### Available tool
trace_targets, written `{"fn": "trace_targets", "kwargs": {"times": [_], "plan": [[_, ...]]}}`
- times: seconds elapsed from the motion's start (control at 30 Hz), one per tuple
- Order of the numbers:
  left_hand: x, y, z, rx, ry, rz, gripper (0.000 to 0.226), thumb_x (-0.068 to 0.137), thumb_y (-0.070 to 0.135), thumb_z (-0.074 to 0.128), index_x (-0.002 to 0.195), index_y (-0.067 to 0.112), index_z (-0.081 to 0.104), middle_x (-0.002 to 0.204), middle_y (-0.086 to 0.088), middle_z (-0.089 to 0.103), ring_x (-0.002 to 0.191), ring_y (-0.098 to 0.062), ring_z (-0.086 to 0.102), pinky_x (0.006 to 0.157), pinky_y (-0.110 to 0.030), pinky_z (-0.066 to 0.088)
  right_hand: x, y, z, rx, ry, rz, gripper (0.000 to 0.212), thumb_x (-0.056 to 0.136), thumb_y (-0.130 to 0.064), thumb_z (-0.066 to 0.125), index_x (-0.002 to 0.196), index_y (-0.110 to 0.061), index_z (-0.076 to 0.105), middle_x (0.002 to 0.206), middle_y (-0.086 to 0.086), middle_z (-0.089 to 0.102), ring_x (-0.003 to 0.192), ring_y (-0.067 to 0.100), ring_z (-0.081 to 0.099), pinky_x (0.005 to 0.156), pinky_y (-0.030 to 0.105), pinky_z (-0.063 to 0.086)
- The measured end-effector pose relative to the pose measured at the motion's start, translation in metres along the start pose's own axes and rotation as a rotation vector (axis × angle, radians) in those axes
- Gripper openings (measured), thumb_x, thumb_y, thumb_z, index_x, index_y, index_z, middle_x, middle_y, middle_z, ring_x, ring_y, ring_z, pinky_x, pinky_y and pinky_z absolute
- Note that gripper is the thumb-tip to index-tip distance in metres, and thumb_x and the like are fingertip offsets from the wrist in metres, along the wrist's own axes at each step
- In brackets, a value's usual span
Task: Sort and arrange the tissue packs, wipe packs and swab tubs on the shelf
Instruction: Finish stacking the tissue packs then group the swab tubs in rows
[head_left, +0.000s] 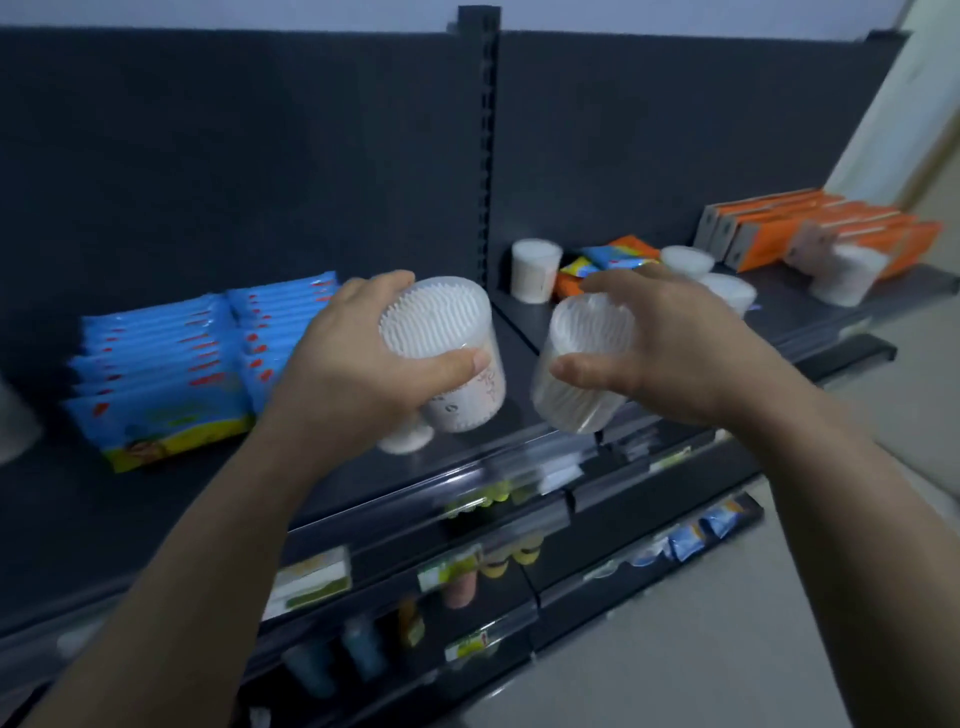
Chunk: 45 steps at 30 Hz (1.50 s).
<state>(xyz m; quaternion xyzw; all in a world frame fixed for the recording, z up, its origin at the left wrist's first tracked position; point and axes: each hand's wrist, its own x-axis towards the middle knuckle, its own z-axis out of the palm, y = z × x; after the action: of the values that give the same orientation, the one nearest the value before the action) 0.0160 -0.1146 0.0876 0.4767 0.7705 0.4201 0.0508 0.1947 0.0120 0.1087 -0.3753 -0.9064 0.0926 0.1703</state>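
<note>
L grip is curled round a swab tub, thumb across the front wall, fingers wrapped behind. The tub tilts toward the camera so the white swab tips show thru its top. Just under it a 2nd white tub pokes out below the palm; can't tell if it's held or sitting on the shelf. R grip holds a clear tub the same way, thumb in front, fingers over the far side, tub leaning, its base near the shelf's front edge. Both held tubs hang over the front-mid part of the shelf, near each other but apart, roughly either side of the upright post. Far L on the shelf: blue wipe packs standing on edge in 2 rows side by side. At the back, just R of the post: an upright tub. Beside that, a loose heap of orange & blue small packs, partly hidden by R fingers. Behind R grip, 2 more tubs, close together. Far R: orange tissue packs in a tight row by the back panel, w/ a tub on its side in front of them. Lower shelves carry blurred goods, not readable.
</note>
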Motion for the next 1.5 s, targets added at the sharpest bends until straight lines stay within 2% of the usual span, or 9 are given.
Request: {"fn": "trace_targets", "kwargs": {"times": [0.17, 0.27, 0.53, 0.67, 0.77, 0.9, 1.1, 1.3, 1.5], "plan": [[0.025, 0.044, 0.075, -0.018, -0.043, 0.026, 0.086, 0.053, 0.059, 0.071, 0.13, 0.025, 0.048, 0.116, 0.009, 0.049, 0.11, -0.008, 0.048, 0.093, -0.023, 0.035, 0.006, 0.087, -0.025, -0.035, -0.002, 0.061, 0.082, 0.063, -0.06, 0.064, 0.136, -0.026, 0.045, 0.129, 0.005, 0.049, 0.121, 0.024, 0.045, 0.097, 0.035, 0.038], [0.038, 0.056, 0.108, -0.021, -0.078, 0.024, 0.079, 0.062, 0.047, 0.08, 0.13, 0.024, 0.048, 0.116, 0.008, 0.048, 0.109, -0.008, 0.046, 0.092, -0.023, 0.034, 0.014, 0.124, -0.032, -0.029, -0.006, 0.086, 0.08, 0.064, -0.059, 0.064, 0.135, -0.027, 0.045, 0.129, 0.004, 0.049, 0.122, 0.024, 0.044, 0.096, 0.035, 0.038], [0.088, 0.052, 0.158, -0.052, -0.166, 0.046, 0.073, 0.065, 0.039, 0.079, 0.13, 0.026, 0.047, 0.111, 0.01, 0.047, 0.104, -0.006, 0.044, 0.081, -0.018, 0.034, 0.047, 0.174, -0.029, -0.007, 0.001, 0.138, 0.08, 0.067, -0.058, 0.067, 0.136, -0.026, 0.043, 0.13, 0.004, 0.048, 0.121, 0.024, 0.045, 0.096, 0.038, 0.042], [0.115, 0.045, 0.182, -0.055, -0.23, 0.042, 0.082, 0.065, 0.04, 0.079, 0.136, 0.024, 0.041, 0.124, 0.01, 0.044, 0.116, -0.007, 0.041, 0.094, -0.019, 0.029, 0.065, 0.186, -0.021, -0.032, -0.019, 0.165, 0.08, 0.07, -0.055, 0.069, 0.138, -0.026, 0.04, 0.132, 0.004, 0.047, 0.122, 0.024, 0.044, 0.096, 0.038, 0.042], [0.128, 0.04, 0.194, -0.04, -0.286, 0.033, 0.085, 0.066, 0.041, 0.078, 0.139, 0.024, 0.038, 0.134, 0.009, 0.04, 0.12, -0.007, 0.038, 0.095, -0.019, 0.026, 0.081, 0.193, -0.013, -0.046, -0.054, 0.158, 0.077, 0.071, -0.052, 0.07, 0.137, -0.026, 0.041, 0.13, 0.005, 0.048, 0.122, 0.024, 0.044, 0.096, 0.036, 0.041], [0.135, 0.032, 0.195, -0.03, -0.292, 0.04, 0.084, 0.066, 0.038, 0.079, 0.139, 0.022, 0.038, 0.131, 0.01, 0.041, 0.109, 0.0, 0.035, 0.091, -0.015, 0.026, 0.105, 0.194, 0.003, -0.036, -0.109, 0.105, 0.08, 0.069, -0.052, 0.071, 0.138, -0.026, 0.041, 0.129, 0.006, 0.049, 0.123, 0.024, 0.043, 0.099, 0.036, 0.04], [0.143, 0.029, 0.205, 0.05, -0.3, -0.037, 0.087, 0.064, 0.043, 0.078, 0.138, 0.026, 0.036, 0.117, 0.015, 0.039, 0.105, -0.002, 0.038, 0.086, -0.021, 0.029, 0.134, 0.201, 0.028, -0.051, -0.243, -0.024, 0.085, 0.069, -0.053, 0.073, 0.14, -0.024, 0.037, 0.136, 0.004, 0.044, 0.127, 0.024, 0.04, 0.101, 0.034, 0.039], [0.139, 0.039, 0.228, 0.061, -0.275, -0.123, 0.087, 0.064, 0.04, 0.08, 0.139, 0.024, 0.036, 0.129, 0.011, 0.042, 0.111, -0.004, 0.042, 0.091, -0.021, 0.033, 0.156, 0.219, 0.033, -0.171, -0.329, -0.171, 0.081, 0.071, -0.057, 0.068, 0.139, -0.026, 0.037, 0.132, 0.005, 0.048, 0.122, 0.028, 0.044, 0.1, 0.038, 0.034], [0.141, 0.05, 0.252, 0.051, -0.223, -0.203, 0.09, 0.063, 0.037, 0.081, 0.139, 0.024, 0.035, 0.13, 0.011, 0.041, 0.113, -0.005, 0.042, 0.092, -0.02, 0.033, 0.169, 0.244, 0.037, -0.17, -0.375, -0.274, 0.08, 0.071, -0.06, 0.066, 0.137, -0.026, 0.037, 0.133, 0.004, 0.047, 0.124, 0.026, 0.042, 0.102, 0.04, 0.028]]}}
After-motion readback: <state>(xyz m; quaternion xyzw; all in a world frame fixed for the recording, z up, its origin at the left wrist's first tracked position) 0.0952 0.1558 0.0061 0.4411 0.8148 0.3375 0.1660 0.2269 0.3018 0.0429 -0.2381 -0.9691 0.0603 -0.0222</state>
